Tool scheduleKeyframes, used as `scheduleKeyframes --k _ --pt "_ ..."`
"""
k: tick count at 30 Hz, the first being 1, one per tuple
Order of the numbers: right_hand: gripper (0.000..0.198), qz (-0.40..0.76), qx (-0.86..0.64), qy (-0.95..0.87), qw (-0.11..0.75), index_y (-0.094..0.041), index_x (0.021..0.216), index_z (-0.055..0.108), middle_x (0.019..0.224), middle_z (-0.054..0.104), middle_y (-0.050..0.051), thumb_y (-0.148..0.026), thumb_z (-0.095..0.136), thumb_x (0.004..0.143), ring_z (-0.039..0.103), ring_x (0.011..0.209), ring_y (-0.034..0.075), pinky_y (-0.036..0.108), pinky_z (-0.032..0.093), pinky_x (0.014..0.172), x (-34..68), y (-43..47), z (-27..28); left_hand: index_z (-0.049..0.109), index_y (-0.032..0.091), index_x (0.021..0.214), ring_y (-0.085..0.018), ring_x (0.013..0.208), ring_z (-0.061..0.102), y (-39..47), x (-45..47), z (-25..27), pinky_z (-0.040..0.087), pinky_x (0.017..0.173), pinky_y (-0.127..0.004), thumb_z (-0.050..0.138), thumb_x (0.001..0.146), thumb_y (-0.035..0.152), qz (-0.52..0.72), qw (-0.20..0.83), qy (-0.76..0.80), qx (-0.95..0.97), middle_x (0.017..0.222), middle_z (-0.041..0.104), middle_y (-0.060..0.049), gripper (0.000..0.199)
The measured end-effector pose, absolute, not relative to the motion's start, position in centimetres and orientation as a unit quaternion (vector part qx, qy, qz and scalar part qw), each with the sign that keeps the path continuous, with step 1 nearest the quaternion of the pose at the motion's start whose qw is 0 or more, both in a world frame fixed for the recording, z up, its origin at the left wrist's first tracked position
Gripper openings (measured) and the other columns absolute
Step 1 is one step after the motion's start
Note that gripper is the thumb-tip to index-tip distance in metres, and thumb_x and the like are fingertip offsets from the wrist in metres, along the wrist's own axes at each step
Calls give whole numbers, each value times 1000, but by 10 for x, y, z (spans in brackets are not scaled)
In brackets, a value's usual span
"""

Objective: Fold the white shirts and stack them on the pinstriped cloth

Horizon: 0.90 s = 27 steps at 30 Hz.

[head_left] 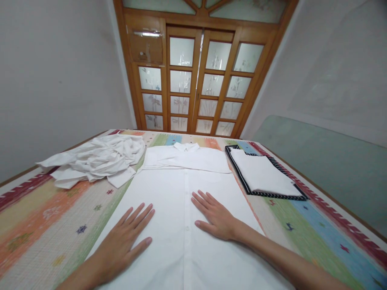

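Taking twelve o'clock as straight ahead from the middle of our view, we are resting our left hand (122, 237) at seven o'clock, palm down on a white shirt (169, 197), its fingers slightly apart and its thumb standing away. We are laying our right hand (214, 221) flat on the same shirt at half past five, fingers a little parted, just beside the button placket (186, 205). The shirt itself is lying spread at six o'clock on a striped, patterned tablecloth (290, 225). Between three and four o'clock, a folded white cloth (263, 171) is lying on a black piece with white edge marks (240, 175). Near nine o'clock, a crumpled white heap (102, 159) is sitting beside the shirt. Farther up, a folded layer (184, 161) is crossing the shirt below its collar (186, 147). At three o'clock, a pale green panel (326, 161) is standing along the table; at twelve, wooden doors (195, 84) with patterned panes are closing off the view.
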State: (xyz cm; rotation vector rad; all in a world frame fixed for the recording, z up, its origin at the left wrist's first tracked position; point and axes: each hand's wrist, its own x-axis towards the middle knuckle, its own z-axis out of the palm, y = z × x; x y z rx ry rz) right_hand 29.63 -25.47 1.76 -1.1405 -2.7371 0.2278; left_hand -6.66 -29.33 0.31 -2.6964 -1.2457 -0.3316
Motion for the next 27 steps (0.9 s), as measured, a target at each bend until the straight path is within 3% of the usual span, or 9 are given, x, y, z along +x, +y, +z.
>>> scheduleKeyframes --k 4,10,20,27 --pt "81 85 -381 -918 73 -19 156 8 161 13 12 -61 39 95 7 149 28 52 13 120 306 -272 19 8 34 154 -25 142 35 -301 -81 8 28 118 -41 43 91 62 -103 69 -417 -901 156 33 1 78" --pt "97 96 -380 -918 67 -18 156 7 161 9 14 -71 47 85 5 149 32 55 11 120 320 -305 20 10 35 154 -30 138 41 -308 -96 18 33 114 -43 45 73 84 -97 49 -380 -919 155 35 -2 101" --pt "76 55 -471 -876 86 -24 156 9 161 18 6 -53 43 96 13 148 28 51 20 120 366 -341 6 12 33 154 -27 137 43 -309 -121 7 34 113 -39 49 78 76 -92 77 -361 -925 152 40 -1 95" --pt "81 -35 -623 -772 122 -15 156 -1 161 8 12 -55 38 97 18 146 33 54 29 117 390 -366 -34 15 38 153 -26 135 46 -309 -128 -11 36 113 -40 46 85 68 -119 86 -400 -905 150 44 3 80"
